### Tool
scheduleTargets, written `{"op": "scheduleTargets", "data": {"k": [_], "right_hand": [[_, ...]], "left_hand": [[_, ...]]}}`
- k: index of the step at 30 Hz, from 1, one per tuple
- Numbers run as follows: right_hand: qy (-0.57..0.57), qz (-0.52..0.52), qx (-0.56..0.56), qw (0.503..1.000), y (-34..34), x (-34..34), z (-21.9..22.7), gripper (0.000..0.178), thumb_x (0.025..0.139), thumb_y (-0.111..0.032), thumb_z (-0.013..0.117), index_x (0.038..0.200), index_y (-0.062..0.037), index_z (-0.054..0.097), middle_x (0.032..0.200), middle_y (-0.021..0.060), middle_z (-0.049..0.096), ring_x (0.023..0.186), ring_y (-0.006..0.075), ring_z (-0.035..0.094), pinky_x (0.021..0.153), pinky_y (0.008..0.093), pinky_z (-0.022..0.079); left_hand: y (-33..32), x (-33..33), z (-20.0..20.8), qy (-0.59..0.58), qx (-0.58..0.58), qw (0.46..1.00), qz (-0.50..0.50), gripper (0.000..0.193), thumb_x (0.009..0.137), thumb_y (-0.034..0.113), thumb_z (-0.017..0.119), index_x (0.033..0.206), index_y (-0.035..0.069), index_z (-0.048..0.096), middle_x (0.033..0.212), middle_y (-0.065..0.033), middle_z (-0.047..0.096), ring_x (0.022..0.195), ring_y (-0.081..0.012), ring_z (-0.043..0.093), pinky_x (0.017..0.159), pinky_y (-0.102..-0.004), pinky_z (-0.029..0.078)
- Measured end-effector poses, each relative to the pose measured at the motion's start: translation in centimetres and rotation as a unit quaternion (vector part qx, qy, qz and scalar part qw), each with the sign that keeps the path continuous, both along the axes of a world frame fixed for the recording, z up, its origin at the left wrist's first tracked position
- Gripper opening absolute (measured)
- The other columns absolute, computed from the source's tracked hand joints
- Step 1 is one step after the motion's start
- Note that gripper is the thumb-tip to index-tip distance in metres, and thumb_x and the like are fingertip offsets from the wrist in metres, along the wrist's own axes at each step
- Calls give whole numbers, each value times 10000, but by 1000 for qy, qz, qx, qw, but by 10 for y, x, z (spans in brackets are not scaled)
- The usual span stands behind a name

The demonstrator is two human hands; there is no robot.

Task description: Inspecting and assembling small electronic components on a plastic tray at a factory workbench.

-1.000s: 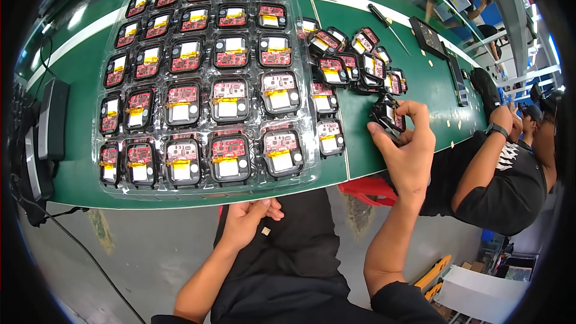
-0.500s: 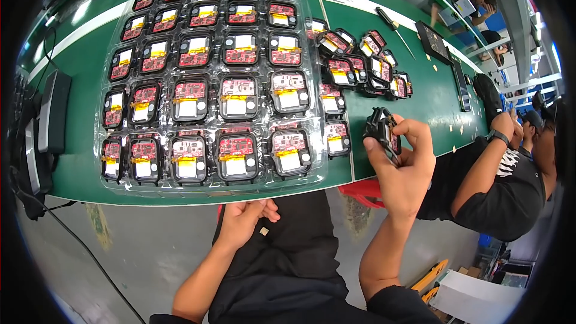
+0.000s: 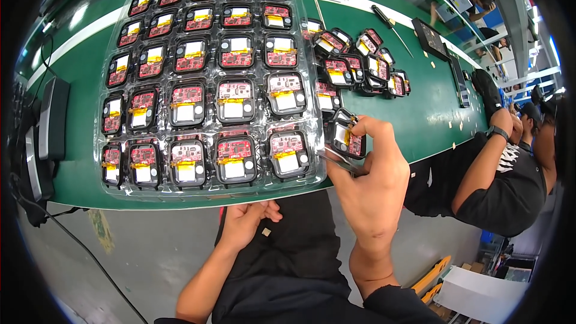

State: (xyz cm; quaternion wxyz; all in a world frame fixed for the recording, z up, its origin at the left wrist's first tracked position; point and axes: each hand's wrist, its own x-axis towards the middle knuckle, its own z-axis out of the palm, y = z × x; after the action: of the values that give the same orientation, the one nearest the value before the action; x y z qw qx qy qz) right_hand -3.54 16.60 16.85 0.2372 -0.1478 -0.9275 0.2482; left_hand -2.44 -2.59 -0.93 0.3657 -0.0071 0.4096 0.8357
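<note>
My right hand is beside the near right corner of the clear plastic tray. Between its thumb and fingers is a black watch case with a red circuit board. A shiny edge shows by the thumb, but I cannot tell what it belongs to. In the tray, rows of similar watch cases show red boards, yellow strips and silver-white blocks. Below the table edge, my left hand rests on my lap with curled fingers; whatever they may hold is hidden. A small tan square lies near it.
Loose watch cases are heaped right of the tray. Beyond them lie a screwdriver and a dark flat box. A black device and cables are at the left. A person in black sits at the right.
My right hand has moved left with the watch case, from over the bare green tabletop to the tray's right edge. The left hand stays on my lap.
</note>
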Motion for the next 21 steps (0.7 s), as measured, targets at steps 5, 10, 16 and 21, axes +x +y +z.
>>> {"op": "scheduleTargets", "data": {"k": [5,10,16,21], "right_hand": [[-21,-4,-12,1000,-4,-1,2,461,686,-51,824,1041,-68,530,943,125,629,783,363,643,619,435,524],[-51,-30,3,998,-2,0,7,459,689,-58,822,1042,-69,529,936,132,620,780,365,640,613,442,517],[-51,-11,-23,998,-6,-3,11,445,699,-54,811,1040,-65,526,900,133,622,739,367,639,596,438,509],[-63,-12,-28,998,0,0,15,465,691,-51,813,1049,-70,517,889,135,619,735,373,639,587,443,500]], "left_hand": [[-1,1,-4,-5,-39,999,-15,160,1029,98,522,1048,-29,619,940,-137,680,791,-209,696,730,-343,586],[-2,0,-3,-19,-9,1000,3,140,1019,93,538,1052,-19,616,942,-137,675,792,-218,690,738,-350,583],[1,2,-8,3,-33,999,-13,175,1035,89,510,1075,-33,629,974,-134,688,824,-202,703,752,-336,582],[-1,0,-2,-22,2,1000,11,127,1019,69,524,1059,-9,615,954,-127,674,803,-212,688,753,-351,578]]}}
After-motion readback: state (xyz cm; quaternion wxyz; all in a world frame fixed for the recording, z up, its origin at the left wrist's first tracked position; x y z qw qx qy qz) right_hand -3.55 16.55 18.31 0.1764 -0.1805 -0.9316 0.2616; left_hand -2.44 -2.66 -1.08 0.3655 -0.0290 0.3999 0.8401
